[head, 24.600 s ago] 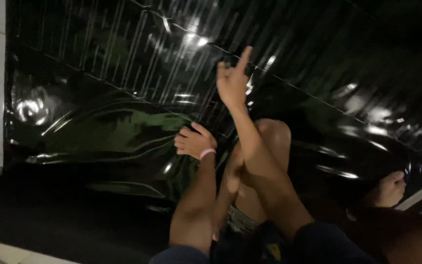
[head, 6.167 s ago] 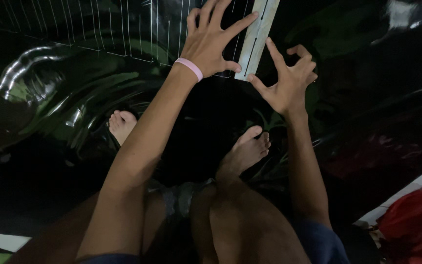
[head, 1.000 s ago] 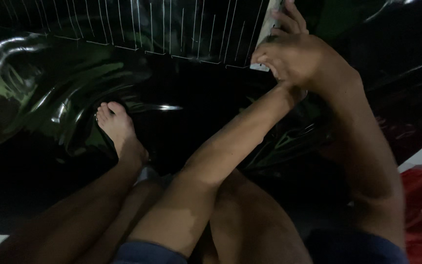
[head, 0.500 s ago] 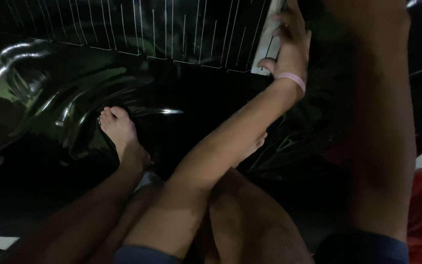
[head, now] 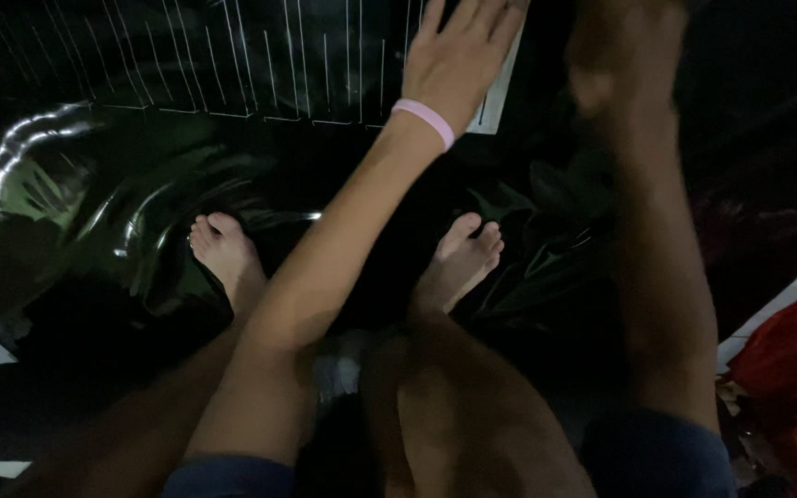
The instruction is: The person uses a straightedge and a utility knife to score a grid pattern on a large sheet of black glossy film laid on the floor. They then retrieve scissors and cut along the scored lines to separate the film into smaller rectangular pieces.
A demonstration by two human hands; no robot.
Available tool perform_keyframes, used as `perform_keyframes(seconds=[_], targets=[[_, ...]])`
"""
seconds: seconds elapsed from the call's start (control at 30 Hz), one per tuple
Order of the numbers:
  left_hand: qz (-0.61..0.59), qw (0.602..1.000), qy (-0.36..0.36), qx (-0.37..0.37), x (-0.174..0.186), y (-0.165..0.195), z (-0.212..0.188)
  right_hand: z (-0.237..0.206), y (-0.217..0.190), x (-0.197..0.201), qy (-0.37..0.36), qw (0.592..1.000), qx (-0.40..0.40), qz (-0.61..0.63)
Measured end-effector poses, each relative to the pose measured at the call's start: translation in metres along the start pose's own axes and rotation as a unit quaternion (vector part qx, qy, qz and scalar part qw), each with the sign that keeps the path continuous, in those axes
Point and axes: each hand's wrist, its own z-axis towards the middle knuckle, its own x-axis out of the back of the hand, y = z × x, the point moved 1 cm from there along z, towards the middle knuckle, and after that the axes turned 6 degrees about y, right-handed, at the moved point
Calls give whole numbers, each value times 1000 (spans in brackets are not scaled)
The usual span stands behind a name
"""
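While you reach forward, the black plastic sheet (head: 94, 212) fills nearly everything under and around your hands, glossy and wrinkled, with thin white lines on the stretch left of your left hand. Off to the right of your right arm, well apart, a red bag (head: 791, 369) sits at the frame edge; can't tell what's in it. Your bare feet rest on the sheet below both hands, left foot (head: 223, 254) and right foot (head: 463, 258).

Your left hand (head: 458, 55) lies flat with fingers spread apart, palm down on the white strip (head: 500, 92), gripping nothing. Only a sliver of the strip shows, poking out at the right side of that hand near the wrist. Its long axis seems to run away from you, up toward the top edge, slightly tilted right; most of it is covered by the hand, so the far end can't be told. A pink wristband (head: 424, 120) sits just behind the hand.

Your right hand (head: 624, 55) is just right of the strip, blurred and dark. Can't tell whether its fingers are spread or closed, or whether it touches the strip.
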Motion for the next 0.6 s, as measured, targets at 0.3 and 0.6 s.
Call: perform_keyframes(seconds=[0.3, 0.6], targets=[[-36, 998, -52, 17, 4, -15, -2, -82, -107, 46, -55, 976, -95, 187], [-48, 997, -55, 22, 0, -26, -4, -85, -99, 41, -83, 977, -129, 147]])
